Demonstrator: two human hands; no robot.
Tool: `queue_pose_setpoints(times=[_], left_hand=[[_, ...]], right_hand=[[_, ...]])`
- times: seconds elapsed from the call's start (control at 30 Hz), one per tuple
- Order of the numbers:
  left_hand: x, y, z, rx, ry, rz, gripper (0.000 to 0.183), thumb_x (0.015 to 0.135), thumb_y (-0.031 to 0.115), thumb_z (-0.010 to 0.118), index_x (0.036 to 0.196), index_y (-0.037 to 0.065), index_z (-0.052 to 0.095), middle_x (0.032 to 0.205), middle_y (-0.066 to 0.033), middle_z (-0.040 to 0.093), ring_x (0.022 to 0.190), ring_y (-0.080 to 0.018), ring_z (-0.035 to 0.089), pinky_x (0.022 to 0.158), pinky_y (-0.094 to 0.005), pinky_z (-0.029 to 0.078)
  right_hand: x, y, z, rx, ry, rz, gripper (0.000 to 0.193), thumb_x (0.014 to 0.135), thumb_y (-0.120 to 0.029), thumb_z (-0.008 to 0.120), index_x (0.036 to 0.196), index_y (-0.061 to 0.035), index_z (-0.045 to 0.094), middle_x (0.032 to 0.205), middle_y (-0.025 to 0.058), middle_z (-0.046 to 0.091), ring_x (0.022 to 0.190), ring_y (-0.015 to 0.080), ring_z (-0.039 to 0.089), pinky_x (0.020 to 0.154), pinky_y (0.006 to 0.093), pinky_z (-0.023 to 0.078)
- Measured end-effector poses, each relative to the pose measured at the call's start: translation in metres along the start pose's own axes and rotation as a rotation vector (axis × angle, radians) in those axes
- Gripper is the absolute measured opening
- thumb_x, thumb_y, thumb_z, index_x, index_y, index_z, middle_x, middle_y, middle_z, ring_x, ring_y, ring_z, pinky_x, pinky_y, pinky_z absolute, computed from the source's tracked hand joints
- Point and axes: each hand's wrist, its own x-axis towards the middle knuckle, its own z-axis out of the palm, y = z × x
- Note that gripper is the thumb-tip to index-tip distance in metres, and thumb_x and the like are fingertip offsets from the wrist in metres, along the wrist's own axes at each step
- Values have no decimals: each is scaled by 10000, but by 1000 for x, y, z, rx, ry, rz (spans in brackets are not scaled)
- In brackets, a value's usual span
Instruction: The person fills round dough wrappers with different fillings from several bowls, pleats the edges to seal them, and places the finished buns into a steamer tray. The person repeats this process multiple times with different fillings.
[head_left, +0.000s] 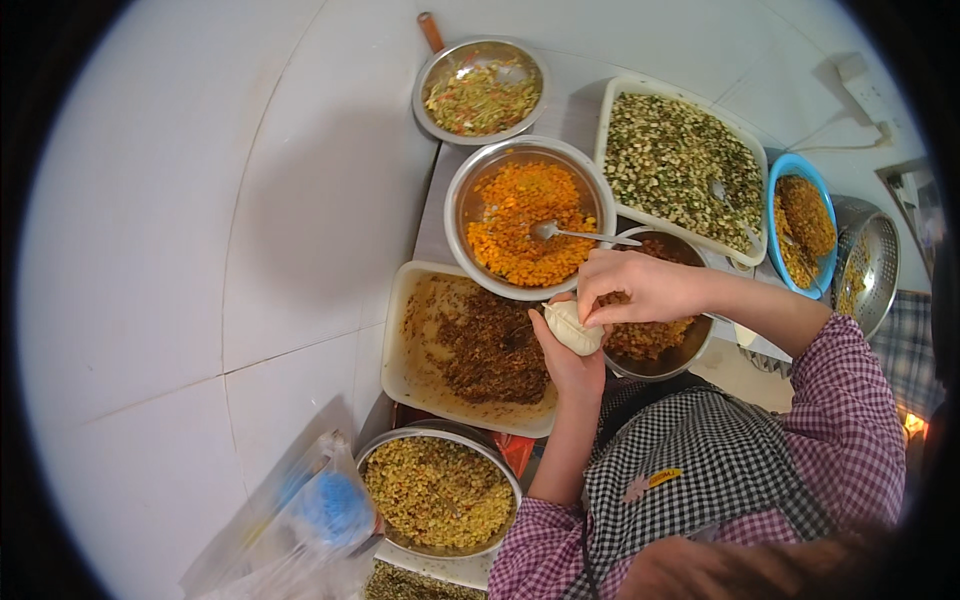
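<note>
One bun (570,328), cupped in curled fingers of the left hand (577,368), edge pinched between fingers of the right hand (638,284), may tear if overpulled.

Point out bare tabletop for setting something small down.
Tabletop shows between the tiled wall and steel bowl of orange filling (narrow), and between the shredded-vegetable bowl and white tray. Crowded: around the left hand and right hand, that steel bowl and the brown-filling tub packed close.
</note>
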Motion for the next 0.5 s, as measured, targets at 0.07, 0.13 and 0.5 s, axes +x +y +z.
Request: queue_pose_setpoints(times=[0.07, 0.13, 0.5], left_hand=[[-2, -6, 11, 28, -66, -4, 500, 1086, 557, 278, 1185, 150, 551, 1047, -34, 631, 914, -179, 625, 744, -359, 520], [-9, -18, 20, 95, -116, 30, 535, 1090, 559, 233, 1191, 127, 530, 1039, -40, 622, 892, -174, 621, 721, -353, 516], [-48, -175, 74, 455, -262, -87, 650, 1077, 600, 167, 1263, 82, 514, 1093, -78, 638, 965, -190, 652, 726, -358, 582]], right_hand=[[-15, -2, -1, -46, 24, -4, 103, 912, -165, 720, 934, -65, 715, 890, 57, 643, 942, 260, 575, 836, 395, 485], [-33, -1, -3, -58, 63, -14, 105, 905, -167, 722, 926, -64, 709, 883, 59, 637, 924, 262, 569, 833, 396, 485], [-235, 2, -30, 12, 458, 295, 172, 851, -161, 766, 869, -32, 654, 795, 58, 588, 857, 228, 569, 767, 378, 464]])
